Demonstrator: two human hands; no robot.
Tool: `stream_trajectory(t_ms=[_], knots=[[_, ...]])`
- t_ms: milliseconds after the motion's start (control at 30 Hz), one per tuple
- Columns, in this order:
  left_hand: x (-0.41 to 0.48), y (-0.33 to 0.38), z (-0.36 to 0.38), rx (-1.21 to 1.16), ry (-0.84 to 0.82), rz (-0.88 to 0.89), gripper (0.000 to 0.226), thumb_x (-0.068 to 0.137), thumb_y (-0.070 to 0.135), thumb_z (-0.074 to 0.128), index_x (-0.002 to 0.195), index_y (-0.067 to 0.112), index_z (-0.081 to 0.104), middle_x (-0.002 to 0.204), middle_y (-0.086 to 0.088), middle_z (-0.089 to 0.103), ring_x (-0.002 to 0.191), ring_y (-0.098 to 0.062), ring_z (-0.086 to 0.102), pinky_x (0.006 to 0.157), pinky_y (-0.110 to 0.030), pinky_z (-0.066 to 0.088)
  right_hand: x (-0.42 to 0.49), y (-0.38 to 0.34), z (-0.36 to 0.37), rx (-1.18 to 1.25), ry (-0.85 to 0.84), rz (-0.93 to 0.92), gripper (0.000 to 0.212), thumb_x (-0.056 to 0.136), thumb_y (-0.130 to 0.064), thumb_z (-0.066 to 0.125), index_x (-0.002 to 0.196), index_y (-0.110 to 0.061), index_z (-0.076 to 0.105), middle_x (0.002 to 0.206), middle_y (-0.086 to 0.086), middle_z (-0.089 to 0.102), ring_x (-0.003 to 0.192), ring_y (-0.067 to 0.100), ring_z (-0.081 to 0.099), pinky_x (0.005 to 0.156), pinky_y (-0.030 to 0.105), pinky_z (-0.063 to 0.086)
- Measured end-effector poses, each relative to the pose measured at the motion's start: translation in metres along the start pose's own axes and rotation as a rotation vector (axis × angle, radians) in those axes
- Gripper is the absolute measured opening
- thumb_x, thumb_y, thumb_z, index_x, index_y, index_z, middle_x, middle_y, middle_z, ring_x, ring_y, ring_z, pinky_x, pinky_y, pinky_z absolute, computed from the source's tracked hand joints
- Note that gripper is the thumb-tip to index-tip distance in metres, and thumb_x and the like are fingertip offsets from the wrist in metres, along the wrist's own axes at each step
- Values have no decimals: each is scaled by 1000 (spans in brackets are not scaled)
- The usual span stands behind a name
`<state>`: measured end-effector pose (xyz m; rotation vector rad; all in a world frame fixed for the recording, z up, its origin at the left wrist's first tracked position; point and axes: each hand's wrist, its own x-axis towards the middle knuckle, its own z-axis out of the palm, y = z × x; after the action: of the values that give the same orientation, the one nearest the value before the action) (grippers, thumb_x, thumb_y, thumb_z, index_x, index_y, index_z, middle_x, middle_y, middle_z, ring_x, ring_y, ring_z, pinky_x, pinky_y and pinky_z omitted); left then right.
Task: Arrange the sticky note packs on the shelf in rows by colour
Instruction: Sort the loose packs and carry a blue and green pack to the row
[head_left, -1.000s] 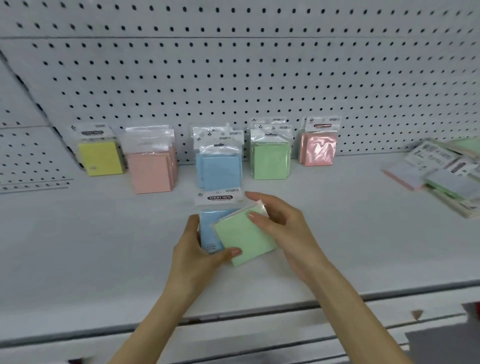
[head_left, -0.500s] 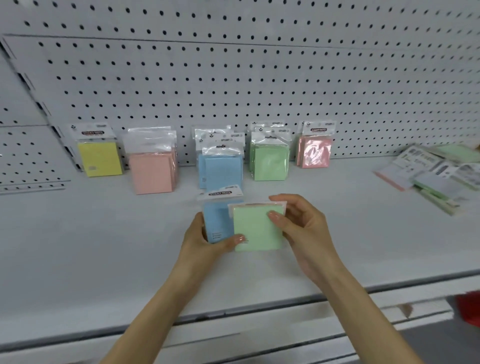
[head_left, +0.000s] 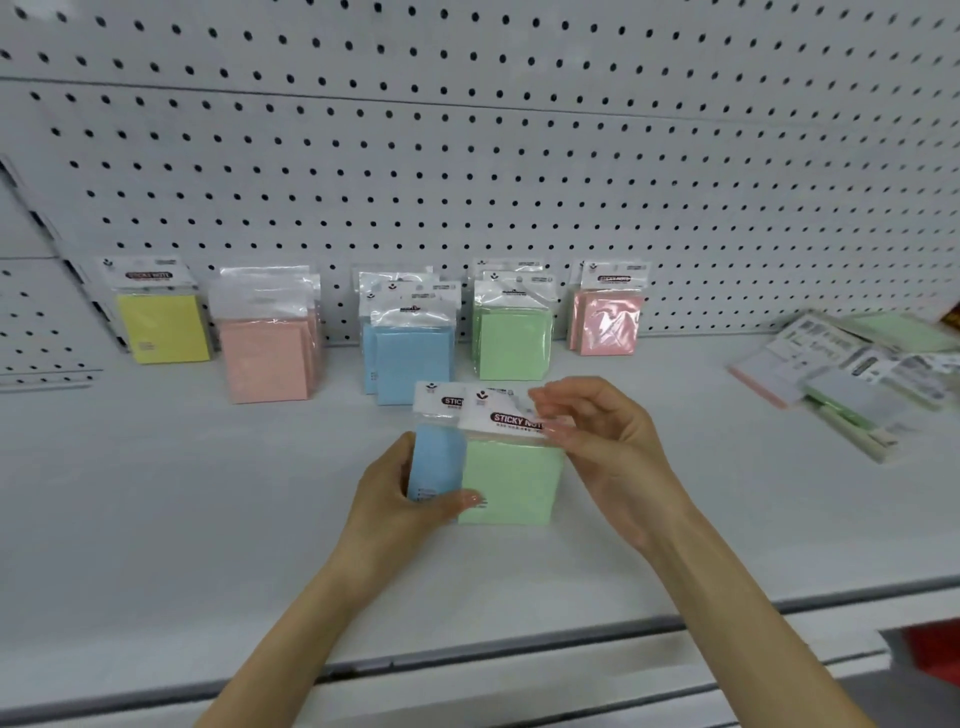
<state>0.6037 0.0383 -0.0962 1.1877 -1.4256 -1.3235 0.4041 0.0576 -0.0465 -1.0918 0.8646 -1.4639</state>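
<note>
- Five colour rows stand at twelve o'clock.
- An unsorted pile waits at three o'clock.
- The left hand grips the blue pack; the right hand pinches the green pack.

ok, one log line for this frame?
left hand: grips blue pack | right hand: pinches green pack by its header | green row: upright at pegboard | status: neither pack placed

Pack rows against pegboard; loose pile right; two packs in front.
</note>
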Motion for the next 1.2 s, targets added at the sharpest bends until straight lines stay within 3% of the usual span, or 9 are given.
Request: stream_trajectory(t_ms=[233, 333, 467, 600, 700, 800, 933, 1100, 1200], knots=[[6, 1, 6, 19, 55, 6, 53, 55, 16, 85, 103, 23, 64, 97, 4, 72, 89, -17, 68, 66, -28, 56, 11, 8, -16, 23, 206, 188, 51, 78, -2, 64, 125, -17, 54, 117, 4, 63, 106, 15, 63, 84, 26, 54], [5, 1, 5, 14, 82, 6, 49, 63, 3, 85, 103, 21, 64, 97, 2, 72, 85, -10, 68, 64, -21, 54, 6, 19, -19, -61, 171, 382, 58, 73, -29, 69, 127, -15, 53, 116, 9, 67, 103, 21, 66, 94, 36, 50], [6, 0, 4, 7, 91, 31, 51, 63, 2, 84, 106, 20, 63, 100, 2, 72, 88, -13, 68, 71, -28, 57, 1, 24, -13, -114, 63, 505, 43, 92, -42, 47, 111, -9, 66, 107, 10, 72, 102, 23, 67, 91, 39, 51], [10, -2, 3, 14, 78, 34, 48, 65, 1, 83, 104, 22, 63, 98, 3, 72, 86, -12, 67, 66, -24, 54, 1, 24, -1, -306, 109, 265, 17, 92, -25, 57, 98, -18, 72, 96, -1, 75, 91, 18, 68, 73, 30, 54], [15, -5, 0, 12, 66, 28, 42, 69, 4, 81, 102, 24, 63, 96, 5, 72, 84, -10, 68, 65, -23, 54, 5, 29, 2, -277, 115, 118, 21, 86, -7, 63, 102, -20, 69, 99, -8, 74, 91, 9, 69, 70, 20, 53], [21, -8, -14, 19, 75, 35, 23, 81, 13, 74, 100, 21, 64, 95, 4, 73, 88, -15, 68, 74, -28, 55, 17, 34, -6, -274, 168, 118, 21, 85, -3, 64, 102, -14, 68, 100, 0, 74, 89, 12, 70, 70, 22, 54], [29, -8, -40, 4, 105, 67, 27, 79, 19, 75, 101, 26, 61, 99, 8, 71, 85, -5, 67, 72, -21, 54, 41, 31, -21, -379, 233, 123, 21, 82, -2, 67, 97, -17, 68, 94, -2, 73, 85, 14, 69, 72, 24, 57], [41, -9, -63, -12, 171, 98, 39, 73, 24, 71, 108, 32, 54, 111, 6, 66, 94, -6, 65, 80, -27, 54, 65, 12, -36, -577, -109, 260, 50, 73, 4, 75, 116, -18, 61, 108, -3, 71, 99, 12, 67, 83, 26, 55], [45, -11, -64, 32, 162, 132, 50, 69, 29, 69, 114, 38, 49, 117, 8, 64, 105, -13, 63, 86, -34, 52, 73, 9, -32, -689, -140, 220, 49, 73, 7, 74, 113, -17, 62, 103, -4, 71, 93, 9, 68, 81, 24, 55]])
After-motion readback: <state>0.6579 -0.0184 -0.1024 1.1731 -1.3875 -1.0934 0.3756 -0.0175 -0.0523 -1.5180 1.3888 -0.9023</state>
